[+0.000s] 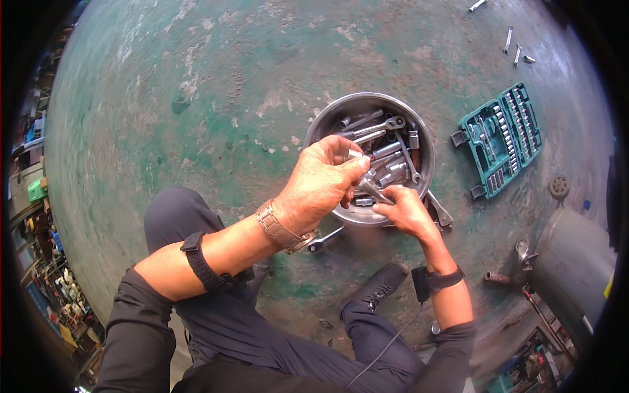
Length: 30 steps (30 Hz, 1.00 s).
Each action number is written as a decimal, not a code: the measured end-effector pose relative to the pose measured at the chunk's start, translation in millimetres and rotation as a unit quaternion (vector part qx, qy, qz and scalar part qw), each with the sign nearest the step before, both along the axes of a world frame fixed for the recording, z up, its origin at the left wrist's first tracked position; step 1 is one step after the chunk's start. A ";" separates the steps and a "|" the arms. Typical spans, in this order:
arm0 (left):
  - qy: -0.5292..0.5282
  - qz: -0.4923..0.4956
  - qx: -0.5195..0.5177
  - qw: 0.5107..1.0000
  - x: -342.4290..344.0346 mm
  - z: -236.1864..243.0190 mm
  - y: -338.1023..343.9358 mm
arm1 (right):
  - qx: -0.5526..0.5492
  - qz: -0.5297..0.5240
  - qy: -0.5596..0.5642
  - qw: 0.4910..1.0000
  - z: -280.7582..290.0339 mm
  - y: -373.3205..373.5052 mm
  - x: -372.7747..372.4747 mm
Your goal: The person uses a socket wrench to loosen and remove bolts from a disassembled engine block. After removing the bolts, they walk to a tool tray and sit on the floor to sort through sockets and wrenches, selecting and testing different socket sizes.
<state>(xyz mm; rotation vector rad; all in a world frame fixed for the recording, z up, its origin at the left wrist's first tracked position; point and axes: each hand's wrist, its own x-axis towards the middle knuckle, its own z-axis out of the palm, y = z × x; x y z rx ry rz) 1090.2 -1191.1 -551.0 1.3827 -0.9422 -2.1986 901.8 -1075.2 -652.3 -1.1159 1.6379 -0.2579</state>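
My left hand [320, 175] is closed, thumb and fingers pinching a shiny metal socket [354, 154] over a round steel bowl [430, 152]. Just below, my right hand [410, 211] closes on a silver metal tool [372, 190] with a slim shaft; its far end passes close to my left fingers, and I cannot tell whether the two pieces are joined. Inside the bowl lie several sockets, a ratchet [394, 123] and a combination wrench [410, 159]. My hands hide part of its near left side.
A green socket case [488, 187] lies opened on the floor to the right. Another ratchet [317, 245] and a pair of pliers [441, 213] lie beside the bowl. Loose wrenches [508, 39] are at the far right. A grey cylinder [573, 255] stands at the right edge.
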 end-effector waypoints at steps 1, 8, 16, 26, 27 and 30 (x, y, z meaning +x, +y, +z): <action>-0.001 -0.001 0.005 1.000 0.3 0.3 0.1 | -0.002 -0.027 -0.012 1.000 -0.1 -1.0 -5.3; -0.008 -0.006 0.004 1.000 -2.5 1.7 2.5 | -0.089 -0.173 0.061 0.979 -16.6 -13.9 -36.7; 0.006 -0.009 0.006 1.000 -2.9 1.6 2.3 | -0.093 -0.071 0.164 0.979 -19.2 -19.9 -22.4; 0.001 -0.011 0.015 1.000 -1.7 7.3 0.6 | 0.002 -0.105 -0.041 0.994 -13.3 -23.1 -30.2; 0.000 -0.012 0.020 1.000 -1.1 7.9 0.8 | 0.020 -0.133 -0.125 0.983 -10.1 -21.3 -34.8; 0.009 -0.014 0.027 1.000 -0.2 8.3 0.4 | 0.053 -0.191 -0.274 0.941 -0.3 -13.6 -40.5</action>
